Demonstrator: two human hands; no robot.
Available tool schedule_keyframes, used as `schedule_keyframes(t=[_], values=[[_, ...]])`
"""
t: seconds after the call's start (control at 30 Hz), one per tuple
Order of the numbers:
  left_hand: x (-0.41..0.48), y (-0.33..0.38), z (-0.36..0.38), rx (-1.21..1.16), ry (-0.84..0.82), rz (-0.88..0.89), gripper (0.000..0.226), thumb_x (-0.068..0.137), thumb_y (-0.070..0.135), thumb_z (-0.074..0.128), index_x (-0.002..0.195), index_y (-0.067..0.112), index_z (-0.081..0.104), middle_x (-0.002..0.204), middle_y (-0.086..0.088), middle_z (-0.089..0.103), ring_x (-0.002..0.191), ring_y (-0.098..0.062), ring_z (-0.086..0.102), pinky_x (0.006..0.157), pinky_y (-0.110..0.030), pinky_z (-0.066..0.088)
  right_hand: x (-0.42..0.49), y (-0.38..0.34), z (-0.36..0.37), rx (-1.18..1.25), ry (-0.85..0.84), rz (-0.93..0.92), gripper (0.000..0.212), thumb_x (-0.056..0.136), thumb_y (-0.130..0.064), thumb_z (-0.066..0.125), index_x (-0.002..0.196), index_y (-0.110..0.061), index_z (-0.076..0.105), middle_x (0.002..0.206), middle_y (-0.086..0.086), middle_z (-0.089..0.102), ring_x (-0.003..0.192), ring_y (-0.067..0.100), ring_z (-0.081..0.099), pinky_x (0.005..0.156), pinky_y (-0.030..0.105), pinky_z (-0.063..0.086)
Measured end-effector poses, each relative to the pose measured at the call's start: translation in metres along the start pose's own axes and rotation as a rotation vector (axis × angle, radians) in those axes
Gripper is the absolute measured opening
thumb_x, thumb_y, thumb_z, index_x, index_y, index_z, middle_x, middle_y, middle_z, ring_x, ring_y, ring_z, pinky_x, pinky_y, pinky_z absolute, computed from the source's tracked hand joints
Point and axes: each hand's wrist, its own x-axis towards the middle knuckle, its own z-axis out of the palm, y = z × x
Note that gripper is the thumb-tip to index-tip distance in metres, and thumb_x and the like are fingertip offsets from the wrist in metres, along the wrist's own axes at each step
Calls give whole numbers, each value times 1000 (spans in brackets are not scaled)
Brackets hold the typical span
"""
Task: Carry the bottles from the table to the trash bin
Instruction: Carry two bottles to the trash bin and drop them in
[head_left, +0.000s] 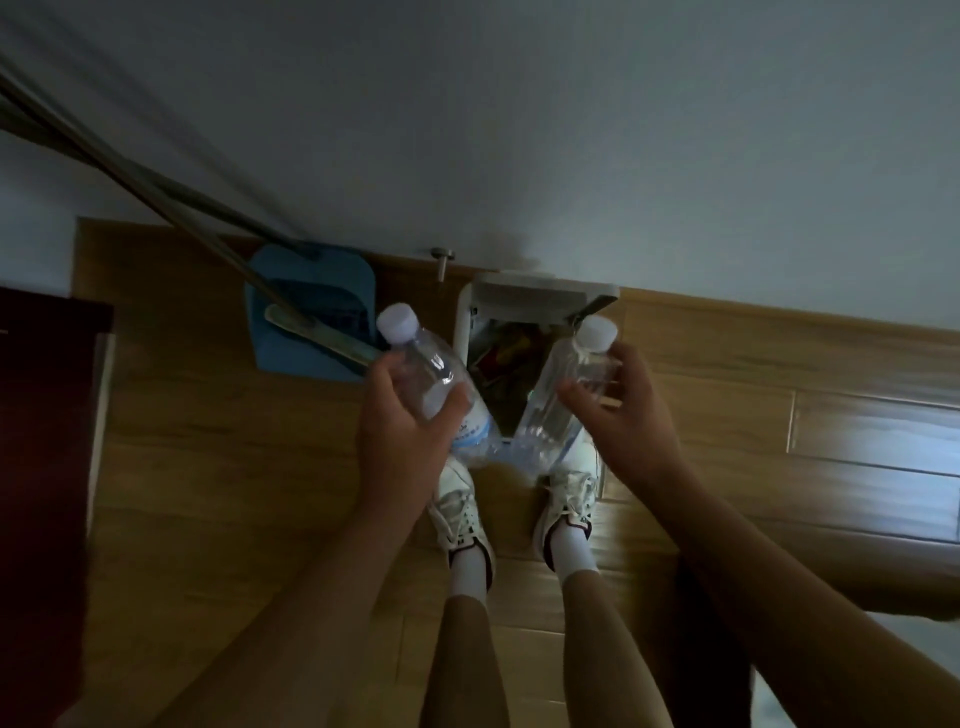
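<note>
Clear plastic bottles fill both my hands, left hand and right hand, fingers wrapped round each; I should centre them over the open trash bin before letting go.

Both forearms are bare — no sleeves, watch or bands visible. The left hand and right hand wear no gloves or rings. The lower legs are bare. Footwear: white lace-up sneakers with dark collar trim — worn over white crew socks.
</note>
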Motion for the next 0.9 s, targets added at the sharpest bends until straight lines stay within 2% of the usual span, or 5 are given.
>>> schedule_keyframes(t=[0.17, 0.37, 0.53, 0.8, 0.9], values=[[14, -8, 14, 28, -59, 18, 71, 77, 32, 80, 136, 25, 41, 126, 6, 59, 110, -9, 61, 82, -26, 56, 14, 5, 5, 15, 33, -1, 52, 87, -24, 74, 131, -16, 47, 112, -8, 64, 98, -1, 62, 61, 7, 52], [19, -16, 20, 129, -89, 91, 73, 74, 52, 76, 134, 23, 45, 124, 2, 65, 111, -11, 66, 85, -37, 61, 23, -6, 5, -60, 69, -2, 53, 81, -25, 78, 124, -25, 48, 108, -17, 61, 100, -7, 58, 79, 21, 52], [27, -30, 34, 212, -108, 140, 61, 77, 46, 77, 128, 27, 51, 121, 9, 65, 109, -6, 65, 86, -34, 61, 43, 6, 12, -90, 61, 10, 61, 82, -21, 77, 134, -22, 45, 123, -6, 59, 107, 7, 57, 72, 13, 47], [21, -65, 52, 358, -187, 140, 44, 80, 36, 78, 117, 28, 57, 101, 23, 57, 93, 7, 59, 71, -13, 52, 62, 45, 28, -260, -20, 95, 62, 81, -35, 77, 132, -22, 46, 123, 2, 61, 103, 16, 60, 77, 32, 57], [17, -78, 50, 402, -194, 104, 45, 82, 47, 71, 119, 25, 59, 106, 14, 64, 92, -2, 64, 72, -20, 57, 57, 49, 30, -339, -3, 82, 58, 79, -40, 77, 127, -20, 50, 120, 1, 62, 101, 17, 62, 79, 37, 58]])
